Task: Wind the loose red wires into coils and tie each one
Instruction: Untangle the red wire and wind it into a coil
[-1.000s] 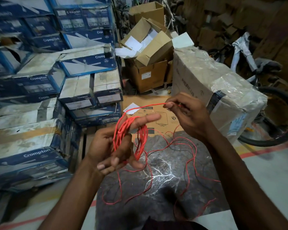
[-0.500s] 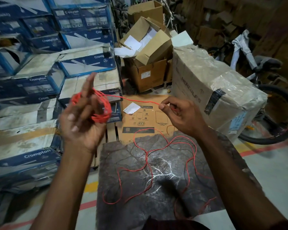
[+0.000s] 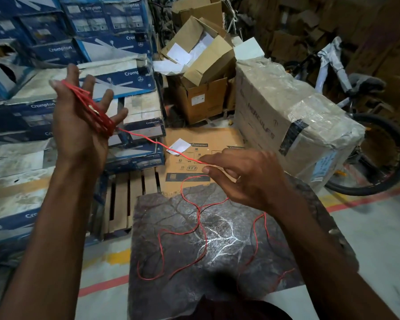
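Red wire stretches taut beyond the marbled slab: our left hand, fingers spread wide, carries its coil; our right hand pinches the wire.

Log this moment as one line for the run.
phase: winding | left hand: fingers spread, red coil looped across them | right hand: pinches taut wire | loose wire: on dark slab | tie: not yet

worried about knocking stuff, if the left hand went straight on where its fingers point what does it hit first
Probably the stacked blue Crompton boxes beyond the left hand, whose spread fingers, wound with red wire, point up and away; the gap is hard to judge.
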